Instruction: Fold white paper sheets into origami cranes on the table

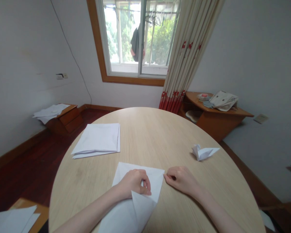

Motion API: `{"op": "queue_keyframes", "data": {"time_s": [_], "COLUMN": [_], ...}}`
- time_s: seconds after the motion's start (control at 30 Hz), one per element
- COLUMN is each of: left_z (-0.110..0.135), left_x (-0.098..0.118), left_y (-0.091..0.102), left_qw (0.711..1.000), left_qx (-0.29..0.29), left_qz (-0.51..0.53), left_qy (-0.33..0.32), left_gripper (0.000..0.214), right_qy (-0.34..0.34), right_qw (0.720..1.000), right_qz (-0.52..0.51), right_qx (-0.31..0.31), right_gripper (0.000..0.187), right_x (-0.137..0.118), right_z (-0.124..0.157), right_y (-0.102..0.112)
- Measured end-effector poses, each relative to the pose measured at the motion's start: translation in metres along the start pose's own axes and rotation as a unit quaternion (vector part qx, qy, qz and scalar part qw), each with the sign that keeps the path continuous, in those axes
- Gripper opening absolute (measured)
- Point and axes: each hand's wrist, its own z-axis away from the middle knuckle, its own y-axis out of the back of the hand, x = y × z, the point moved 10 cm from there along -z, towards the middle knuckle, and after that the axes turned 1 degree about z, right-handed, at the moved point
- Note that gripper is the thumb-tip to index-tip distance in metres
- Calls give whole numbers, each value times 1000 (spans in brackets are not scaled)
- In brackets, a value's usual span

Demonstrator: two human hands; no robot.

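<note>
A white sheet of paper [121, 216] lies partly folded at the near side of the round table, with creases across it. My left hand [135, 183] rests on top of the sheet, fingers curled and closed at the edge of a turned-over flap [144, 204]. At the sheet's right corner is my right hand [181, 179], its fingers curled and thumb and forefinger tips pinched at the corner. A folded paper bird [203, 152] sits to the right, beyond my right hand, touched by neither hand.
A stack of white paper [99, 139] lies on the table [145, 129] at the left. Beyond the table stand a low drawer cabinet [70, 121] with papers and a corner shelf [213, 119] holding a cloth bag [224, 100]. More sheets [13, 220] are at lower left.
</note>
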Motion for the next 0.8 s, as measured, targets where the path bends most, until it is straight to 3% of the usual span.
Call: {"op": "queue_keyframes", "data": {"time_s": [0.2, 0.33, 0.6, 0.8], "left_z": [-1, 0, 0, -2], "left_x": [-2, -2, 0, -2], "left_y": [-1, -2, -2, -4], "left_qw": [1000, 1000, 1000, 1000], "left_qx": [-1, -3, -3, -8], "left_qz": [-4, 1, -2, -1], "left_qy": [2, 4, -19, -15], "left_gripper": [12, 11, 20, 25], "right_qy": [78, 98, 1, -27], "right_qw": [997, 994, 999, 999], "right_qz": [-22, -28, -27, -26], "right_qx": [-20, -29, -43, -36], "right_gripper": [35, 33, 33, 35], "right_x": [-37, -47, -16, -4], "right_z": [7, 8, -1, -5], "right_y": [-9, -13, -14, -10]}}
